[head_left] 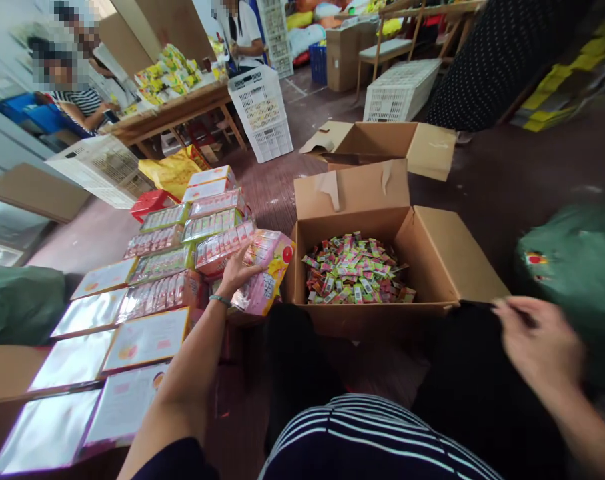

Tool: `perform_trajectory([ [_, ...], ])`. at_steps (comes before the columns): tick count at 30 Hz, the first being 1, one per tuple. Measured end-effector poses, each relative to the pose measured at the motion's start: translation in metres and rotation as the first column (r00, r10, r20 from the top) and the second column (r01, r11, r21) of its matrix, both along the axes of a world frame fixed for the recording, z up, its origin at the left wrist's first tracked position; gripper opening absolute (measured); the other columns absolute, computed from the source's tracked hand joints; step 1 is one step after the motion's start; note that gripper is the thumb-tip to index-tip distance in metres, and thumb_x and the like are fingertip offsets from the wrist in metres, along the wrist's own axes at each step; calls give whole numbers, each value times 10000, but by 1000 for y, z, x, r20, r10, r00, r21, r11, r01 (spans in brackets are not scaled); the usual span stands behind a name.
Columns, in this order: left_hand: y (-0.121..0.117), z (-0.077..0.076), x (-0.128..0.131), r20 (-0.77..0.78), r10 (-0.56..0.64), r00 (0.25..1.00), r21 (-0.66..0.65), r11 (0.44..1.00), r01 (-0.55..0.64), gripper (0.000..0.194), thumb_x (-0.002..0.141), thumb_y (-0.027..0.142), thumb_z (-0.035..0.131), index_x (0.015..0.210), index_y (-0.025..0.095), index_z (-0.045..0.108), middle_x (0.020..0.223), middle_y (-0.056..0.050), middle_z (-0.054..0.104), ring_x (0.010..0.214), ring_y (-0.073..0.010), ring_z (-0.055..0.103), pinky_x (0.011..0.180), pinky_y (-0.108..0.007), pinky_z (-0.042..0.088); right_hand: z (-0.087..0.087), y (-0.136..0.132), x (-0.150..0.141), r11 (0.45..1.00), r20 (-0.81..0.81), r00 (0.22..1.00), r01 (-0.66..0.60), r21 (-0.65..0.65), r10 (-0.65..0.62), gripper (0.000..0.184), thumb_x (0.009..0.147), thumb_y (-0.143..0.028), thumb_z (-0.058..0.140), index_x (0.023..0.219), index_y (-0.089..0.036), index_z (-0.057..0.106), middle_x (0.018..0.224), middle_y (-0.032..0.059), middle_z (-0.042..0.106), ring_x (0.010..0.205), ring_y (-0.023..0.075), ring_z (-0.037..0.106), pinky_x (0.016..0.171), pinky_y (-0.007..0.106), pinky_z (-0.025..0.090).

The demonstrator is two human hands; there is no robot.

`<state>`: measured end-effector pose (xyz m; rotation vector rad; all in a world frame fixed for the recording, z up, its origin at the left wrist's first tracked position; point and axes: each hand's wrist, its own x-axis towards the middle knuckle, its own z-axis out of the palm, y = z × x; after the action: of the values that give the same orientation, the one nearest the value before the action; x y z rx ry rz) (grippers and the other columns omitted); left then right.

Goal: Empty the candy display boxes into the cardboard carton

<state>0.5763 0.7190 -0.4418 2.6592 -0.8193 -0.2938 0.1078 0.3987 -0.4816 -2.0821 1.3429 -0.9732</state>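
My left hand [238,272], with a band at the wrist, grips a pink printed box [266,270] that leans tilted against the stacked packs and the open carton. Beside it lies a pack of small pink sachets [222,245] in clear wrap. In front of my knees stands the open cardboard carton [377,317], partly filled with a heap of small green and red sachets [355,270]. My right hand [542,343] is over my right knee, fingers curled together at the corner of the carton's right flap [457,257]. Whatever is between these fingers is hidden.
Rows of wrapped boxes [149,339] cover the left side. Another open carton [377,140] stands behind the first. A green sack [577,267] is at my right. White crates [262,113], a wooden table [182,107] and several people are farther back.
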Motion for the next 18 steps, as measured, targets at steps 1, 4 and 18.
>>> perform_trajectory([
  [1, -8, -3, -3, 1, 24, 1000, 30, 999, -24, 943, 786, 569, 771, 1601, 208, 463, 1090, -98, 711, 1068, -326, 646, 955, -402, 498, -8, 2, 19, 999, 18, 999, -38, 14, 38, 596, 883, -839, 522, 869, -255, 637, 848, 161, 710, 662, 284, 654, 619, 434, 497],
  [4, -29, -11, -15, 123, 104, 987, 215, 968, -129, 981, 764, 630, 768, 1603, 215, 471, 1293, -207, 637, 1260, -437, 565, 1002, -480, 468, -23, 17, 78, 946, 135, 936, -319, -61, 325, 431, 1002, -622, 517, 1002, -215, 661, 934, 129, 749, 758, 259, 716, 712, 375, 566],
  [18, -40, 3, -17, -22, 278, 960, 109, 955, -274, 1103, 569, 429, 862, 1583, 223, 480, 1220, -174, 658, 1257, -479, 584, 1046, -595, 442, -42, 9, 134, 785, 309, 832, -545, 294, 461, 376, 915, -597, 529, 933, -245, 660, 853, 54, 740, 751, 263, 735, 696, 360, 547],
])
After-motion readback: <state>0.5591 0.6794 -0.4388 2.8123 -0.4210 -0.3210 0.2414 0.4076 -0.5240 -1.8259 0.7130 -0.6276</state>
